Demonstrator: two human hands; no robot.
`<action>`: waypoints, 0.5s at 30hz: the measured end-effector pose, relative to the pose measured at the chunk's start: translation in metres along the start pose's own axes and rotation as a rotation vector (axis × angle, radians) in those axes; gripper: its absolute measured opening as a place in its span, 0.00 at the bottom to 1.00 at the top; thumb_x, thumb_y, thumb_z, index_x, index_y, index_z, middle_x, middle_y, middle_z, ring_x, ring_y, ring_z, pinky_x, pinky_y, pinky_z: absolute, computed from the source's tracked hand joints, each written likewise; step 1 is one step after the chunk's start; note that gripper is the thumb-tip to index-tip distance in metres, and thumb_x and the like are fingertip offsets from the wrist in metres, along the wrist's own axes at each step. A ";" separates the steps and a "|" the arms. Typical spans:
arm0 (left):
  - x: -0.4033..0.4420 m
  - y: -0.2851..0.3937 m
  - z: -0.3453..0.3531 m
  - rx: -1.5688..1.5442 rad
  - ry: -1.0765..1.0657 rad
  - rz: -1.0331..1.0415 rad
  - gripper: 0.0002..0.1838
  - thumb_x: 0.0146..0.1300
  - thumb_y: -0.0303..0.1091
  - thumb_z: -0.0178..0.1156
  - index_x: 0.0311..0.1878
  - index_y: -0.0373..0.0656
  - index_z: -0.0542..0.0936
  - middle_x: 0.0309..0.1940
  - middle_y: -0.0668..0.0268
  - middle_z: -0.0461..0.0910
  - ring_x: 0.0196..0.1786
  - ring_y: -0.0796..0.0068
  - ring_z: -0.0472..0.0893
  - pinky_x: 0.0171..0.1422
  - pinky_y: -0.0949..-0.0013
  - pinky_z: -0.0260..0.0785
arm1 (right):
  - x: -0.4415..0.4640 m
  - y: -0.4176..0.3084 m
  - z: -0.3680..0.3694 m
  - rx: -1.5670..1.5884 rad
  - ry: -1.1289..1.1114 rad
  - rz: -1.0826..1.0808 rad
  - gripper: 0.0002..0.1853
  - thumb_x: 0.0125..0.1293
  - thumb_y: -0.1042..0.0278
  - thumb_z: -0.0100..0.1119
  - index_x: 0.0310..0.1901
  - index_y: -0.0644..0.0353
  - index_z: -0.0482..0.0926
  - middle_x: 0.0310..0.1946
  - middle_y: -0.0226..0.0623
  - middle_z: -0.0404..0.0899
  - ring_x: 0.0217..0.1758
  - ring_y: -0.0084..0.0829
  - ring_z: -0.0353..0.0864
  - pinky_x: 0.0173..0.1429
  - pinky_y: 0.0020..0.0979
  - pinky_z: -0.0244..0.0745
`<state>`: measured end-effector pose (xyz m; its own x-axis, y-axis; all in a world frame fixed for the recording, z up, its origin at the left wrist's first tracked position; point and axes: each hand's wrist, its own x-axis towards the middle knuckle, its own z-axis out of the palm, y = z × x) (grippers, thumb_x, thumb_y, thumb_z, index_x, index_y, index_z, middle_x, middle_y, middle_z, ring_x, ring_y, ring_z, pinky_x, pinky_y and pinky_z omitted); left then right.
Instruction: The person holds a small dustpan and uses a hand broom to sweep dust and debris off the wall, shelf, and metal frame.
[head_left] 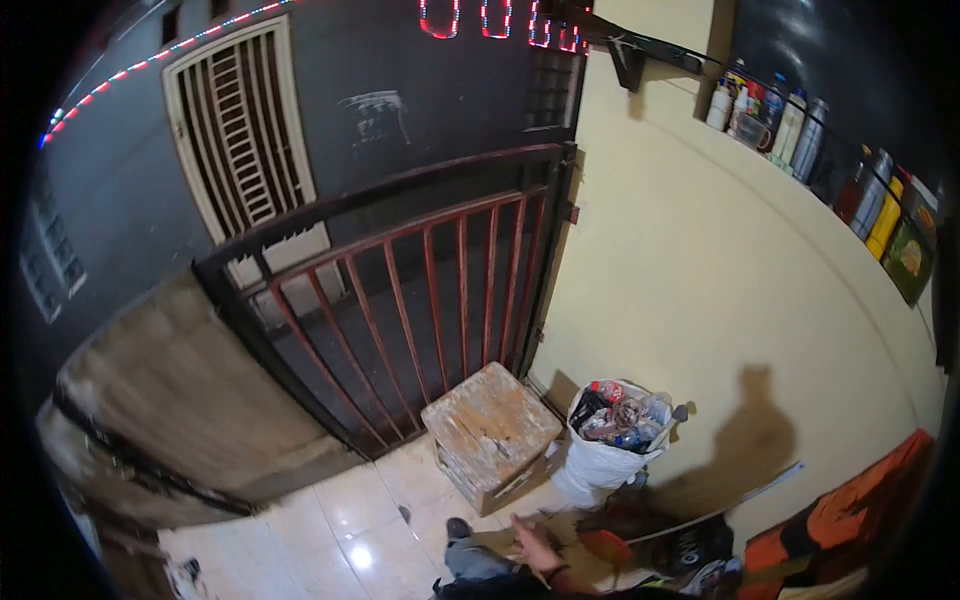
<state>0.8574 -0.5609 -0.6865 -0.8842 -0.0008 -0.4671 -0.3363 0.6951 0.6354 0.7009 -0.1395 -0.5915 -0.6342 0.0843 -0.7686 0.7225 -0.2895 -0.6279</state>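
Observation:
My one visible hand (535, 545) is low in the view, just right of the bottom centre, with its fingers apart and nothing in them. Which side it belongs to is hard to tell from its position, but the arm comes in from the lower right, as a right arm does. Beyond it stands a worn wooden stool (492, 425). A white sack (600, 465) filled with plastic bottles (625, 415) leans by the wall, right of the stool. No left hand shows.
A red barred gate (430, 280) stands behind the stool. The low wall (180, 400) is at left. Bottles (790, 125) line a ledge at upper right. Orange cloth (850, 505) hangs at lower right, near a dark bag (685, 545) on the tiled floor (330, 520).

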 end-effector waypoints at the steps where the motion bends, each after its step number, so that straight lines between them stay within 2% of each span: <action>1: 0.042 0.030 -0.024 -0.031 -0.035 -0.009 0.17 0.75 0.41 0.62 0.59 0.42 0.80 0.43 0.54 0.84 0.45 0.58 0.84 0.45 0.58 0.79 | 0.035 -0.012 0.017 0.072 0.133 0.011 0.52 0.64 0.33 0.71 0.75 0.63 0.60 0.66 0.44 0.69 0.67 0.43 0.72 0.60 0.50 0.81; 2: 0.077 0.062 -0.047 -0.053 -0.064 -0.003 0.17 0.75 0.41 0.62 0.59 0.42 0.80 0.43 0.54 0.84 0.45 0.58 0.84 0.45 0.58 0.78 | 0.067 -0.031 0.031 0.137 0.263 0.022 0.54 0.63 0.33 0.71 0.77 0.63 0.57 0.70 0.45 0.66 0.68 0.45 0.72 0.59 0.49 0.83; 3: 0.107 0.094 -0.068 -0.064 -0.086 0.018 0.17 0.75 0.41 0.62 0.59 0.42 0.80 0.43 0.54 0.84 0.45 0.58 0.84 0.46 0.58 0.78 | 0.085 -0.052 0.042 0.186 0.273 0.074 0.59 0.63 0.31 0.70 0.80 0.61 0.48 0.75 0.46 0.59 0.70 0.48 0.70 0.59 0.52 0.83; 4: 0.132 0.123 -0.088 -0.080 -0.108 0.044 0.17 0.75 0.41 0.62 0.60 0.42 0.80 0.43 0.54 0.84 0.45 0.58 0.84 0.46 0.58 0.78 | 0.112 -0.064 0.051 0.251 0.293 0.105 0.57 0.65 0.33 0.69 0.82 0.55 0.47 0.76 0.47 0.57 0.72 0.49 0.68 0.59 0.53 0.83; 6: 0.182 0.164 -0.127 -0.083 -0.139 0.117 0.18 0.75 0.42 0.62 0.60 0.42 0.80 0.44 0.54 0.84 0.46 0.58 0.84 0.47 0.58 0.78 | 0.165 -0.072 0.068 0.310 0.306 0.006 0.53 0.67 0.37 0.69 0.83 0.46 0.47 0.77 0.46 0.57 0.70 0.51 0.71 0.59 0.57 0.83; 7: 0.204 0.177 -0.145 -0.077 -0.154 0.155 0.18 0.75 0.42 0.62 0.60 0.42 0.79 0.44 0.54 0.84 0.46 0.58 0.84 0.47 0.58 0.78 | 0.172 -0.087 0.087 0.341 0.454 0.013 0.45 0.70 0.41 0.67 0.81 0.43 0.54 0.78 0.43 0.57 0.70 0.52 0.72 0.59 0.62 0.81; 8: 0.222 0.187 -0.162 -0.070 -0.176 0.188 0.18 0.75 0.42 0.62 0.60 0.42 0.79 0.44 0.54 0.84 0.46 0.58 0.84 0.47 0.58 0.78 | 0.175 -0.096 0.100 0.368 0.461 0.017 0.45 0.70 0.41 0.67 0.81 0.43 0.54 0.78 0.43 0.57 0.70 0.52 0.72 0.59 0.62 0.81; 10: 0.255 0.202 -0.194 -0.055 -0.226 0.232 0.19 0.74 0.43 0.62 0.61 0.41 0.79 0.45 0.54 0.84 0.46 0.58 0.84 0.48 0.58 0.78 | 0.158 -0.107 0.110 0.429 0.533 0.074 0.41 0.69 0.46 0.69 0.78 0.48 0.61 0.79 0.40 0.58 0.72 0.51 0.71 0.61 0.64 0.79; 13: 0.297 0.197 -0.231 -0.020 -0.293 0.265 0.20 0.74 0.43 0.62 0.61 0.41 0.78 0.45 0.54 0.84 0.47 0.59 0.84 0.49 0.58 0.78 | 0.245 -0.042 0.081 -0.184 0.673 -0.212 0.46 0.72 0.31 0.57 0.82 0.44 0.53 0.82 0.49 0.55 0.77 0.54 0.66 0.74 0.52 0.71; 15: 0.320 0.173 -0.265 0.032 -0.353 0.267 0.20 0.74 0.44 0.62 0.62 0.41 0.78 0.46 0.54 0.84 0.47 0.59 0.84 0.50 0.58 0.77 | 0.218 -0.052 0.100 -0.152 0.819 -0.091 0.48 0.68 0.30 0.59 0.76 0.58 0.60 0.75 0.57 0.64 0.74 0.55 0.71 0.73 0.50 0.71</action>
<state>0.4298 -0.6311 -0.5631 -0.7719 0.4235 -0.4742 -0.0962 0.6594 0.7456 0.4976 -0.2010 -0.7136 -0.3338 0.7840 -0.5234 0.7443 -0.1215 -0.6567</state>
